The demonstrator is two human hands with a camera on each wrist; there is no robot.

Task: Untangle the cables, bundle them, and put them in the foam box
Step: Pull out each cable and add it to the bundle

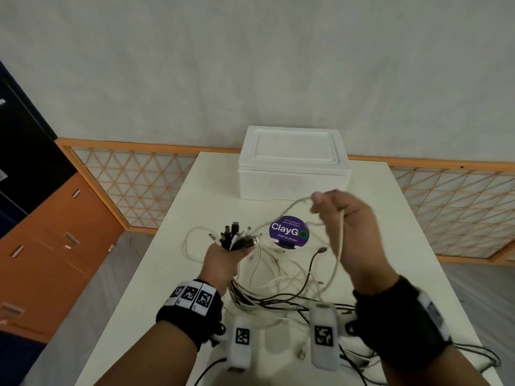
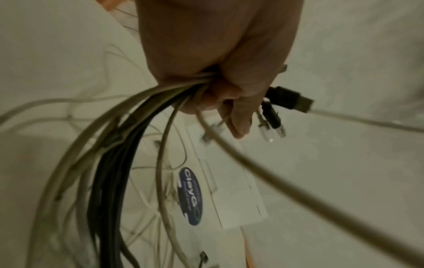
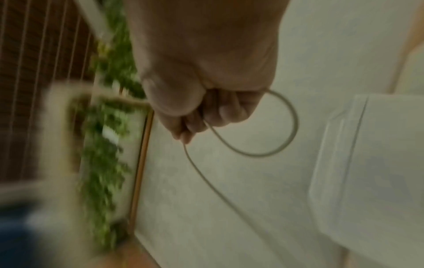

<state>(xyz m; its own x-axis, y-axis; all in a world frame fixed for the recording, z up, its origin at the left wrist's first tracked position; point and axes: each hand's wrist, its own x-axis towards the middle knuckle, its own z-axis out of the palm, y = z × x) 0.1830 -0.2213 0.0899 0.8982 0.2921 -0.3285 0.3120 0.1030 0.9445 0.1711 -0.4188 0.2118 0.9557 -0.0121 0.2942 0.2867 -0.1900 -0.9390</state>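
My left hand grips a bunch of black and white cables near their plug ends, which stick up above the fist; the left wrist view shows the fist closed round the cable bunch trailing down to the table. My right hand is raised and holds one white cable in curled fingers, seen in the right wrist view as a loop leaving the fist. The white foam box, lid on, stands at the table's far end.
Loose tangled cables lie on the white table between my hands. A round purple ClayGo sticker sits mid-table. An orange lattice railing runs behind the table, with orange cabinets to the left.
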